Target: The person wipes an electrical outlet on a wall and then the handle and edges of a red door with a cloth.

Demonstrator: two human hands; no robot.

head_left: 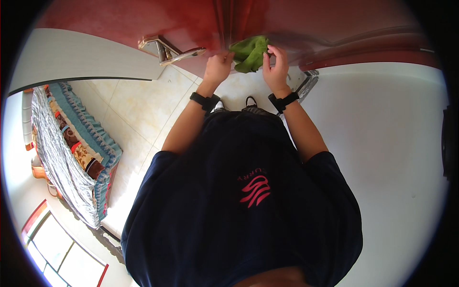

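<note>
A crumpled green cloth (250, 53) hangs between my two hands, in front of the glossy dark red door (306, 24). My left hand (219, 68) is closed on the cloth's left edge. At the opposite edge, the thumb and fingers of my right hand (277, 68) pinch it. A shiny metal door handle (173, 51) juts out to the left of my left hand, apart from it. Both wrists wear black bands.
Pale floor tiles (138, 105) lie below, with my shoes (251, 101) near the door. To the left stands a bed (71, 143) with patterned covers. A white wall (382, 143) rises close on my right. At lower left is a window (60, 248).
</note>
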